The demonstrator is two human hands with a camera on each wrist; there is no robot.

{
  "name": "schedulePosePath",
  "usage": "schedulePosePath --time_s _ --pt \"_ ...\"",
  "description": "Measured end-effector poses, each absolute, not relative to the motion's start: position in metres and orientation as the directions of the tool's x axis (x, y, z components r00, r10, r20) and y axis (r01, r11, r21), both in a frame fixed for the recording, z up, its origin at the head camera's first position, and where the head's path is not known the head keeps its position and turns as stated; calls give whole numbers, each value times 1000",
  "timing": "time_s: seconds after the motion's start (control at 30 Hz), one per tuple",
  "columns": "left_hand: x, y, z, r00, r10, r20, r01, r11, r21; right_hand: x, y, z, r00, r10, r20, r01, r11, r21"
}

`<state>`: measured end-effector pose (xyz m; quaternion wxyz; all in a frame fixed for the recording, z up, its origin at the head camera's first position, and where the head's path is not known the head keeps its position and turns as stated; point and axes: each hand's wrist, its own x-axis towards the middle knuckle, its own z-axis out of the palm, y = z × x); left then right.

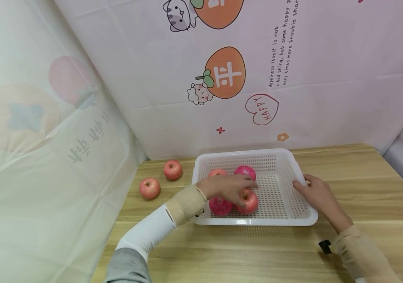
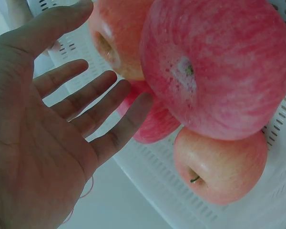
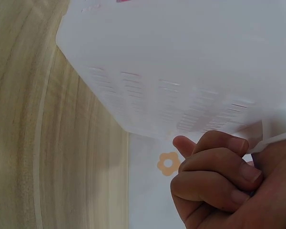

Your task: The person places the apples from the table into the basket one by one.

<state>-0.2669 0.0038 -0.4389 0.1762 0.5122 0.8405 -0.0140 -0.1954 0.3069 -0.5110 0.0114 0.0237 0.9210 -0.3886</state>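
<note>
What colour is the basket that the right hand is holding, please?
White; the basket shows best in the head view.

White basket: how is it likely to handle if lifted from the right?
The white basket is probably light itself, given its slotted plastic walls. Its left end may hang low, since its apples cluster there. Being round, they could roll as it tilts.

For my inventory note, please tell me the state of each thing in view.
Basket: upright, partly filled
Four apples inside: look whole
Two apples outside: apart, on the table
Left grip: open, over the basket
Right grip: holding the basket's right side
</note>
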Motion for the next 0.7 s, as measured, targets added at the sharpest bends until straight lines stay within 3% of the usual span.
schedulePosePath --time_s 0.2,0.43,0.7 --pt "-269 -3 -430 -420 868 -264 866 471 170 -196 306 -510 -998 33 -52 61 694 -717" --pt "-271 -15 -419 -492 833 -252 825 539 169 -195 305 -507 -998 31 -50 57 693 -719" --pt "-272 -29 -415 -519 825 -223 816 556 160 -195 305 -508 -999 31 -38 49 693 -720"
